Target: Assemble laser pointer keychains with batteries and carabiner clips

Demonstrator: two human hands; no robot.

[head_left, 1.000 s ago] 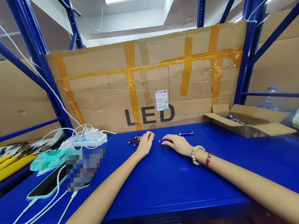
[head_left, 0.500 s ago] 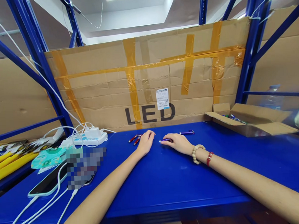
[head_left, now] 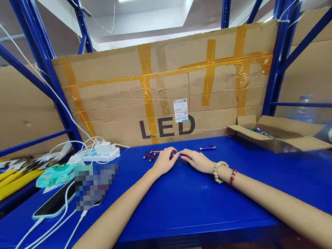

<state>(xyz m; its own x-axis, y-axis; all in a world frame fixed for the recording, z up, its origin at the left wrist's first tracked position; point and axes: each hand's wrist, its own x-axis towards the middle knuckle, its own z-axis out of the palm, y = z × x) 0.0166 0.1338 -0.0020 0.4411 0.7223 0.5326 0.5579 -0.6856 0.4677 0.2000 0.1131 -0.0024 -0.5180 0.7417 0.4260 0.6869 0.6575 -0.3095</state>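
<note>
My left hand and my right hand meet over the middle of the blue table. Between their fingertips is a small dark purple tube, mostly covered, with both hands closed on it. Just behind my right hand lies a similar shiny purple tube with a metal end. Several small red tubes lie to the left of my left hand, partly hidden by it. A bead bracelet and a red one sit on my right wrist.
At the back right stands an open cardboard box with small colored items inside. A power strip, white cables and a phone occupy the left side. A cardboard wall marked LED closes the back, between blue posts.
My left hand has moved right and its fingers now meet the purple tube held in my right hand. The right hand has stayed nearly in place.
</note>
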